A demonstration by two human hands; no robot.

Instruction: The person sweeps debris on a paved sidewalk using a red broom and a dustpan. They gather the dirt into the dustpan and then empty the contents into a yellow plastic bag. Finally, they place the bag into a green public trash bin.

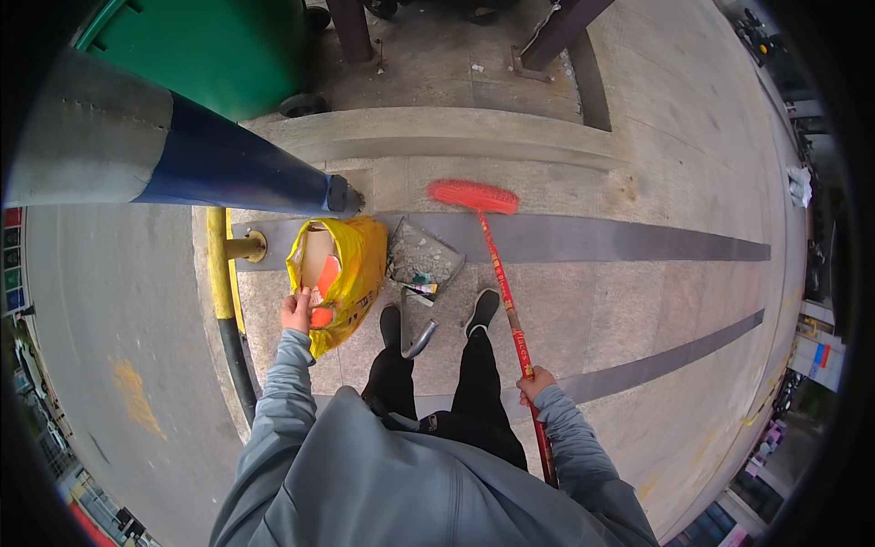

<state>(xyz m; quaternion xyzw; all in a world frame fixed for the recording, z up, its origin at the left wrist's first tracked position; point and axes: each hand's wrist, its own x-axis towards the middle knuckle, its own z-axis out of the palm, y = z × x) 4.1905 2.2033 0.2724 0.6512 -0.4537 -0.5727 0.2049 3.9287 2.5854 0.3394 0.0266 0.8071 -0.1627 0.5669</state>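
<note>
My left hand [296,311] grips the rim of a yellow plastic bag [366,264], which stands with its mouth open and holds cardboard and orange-red pieces. Closed around the red handle of a broom [498,269] is my right hand [536,385]. The broom's red bristle head [474,195] rests on the pavement ahead of my feet. Between the bag and the broom lies a metal dustpan [442,255] with bits of litter in it. Its curved handle [419,341] reaches back between my shoes.
A thick blue and grey post [228,150] slants in at the left, beside a green wheeled bin [210,50]. A yellow and black rail [221,273] borders the road. Ahead runs a low concrete kerb [437,132], with dark metal posts [558,36] behind it.
</note>
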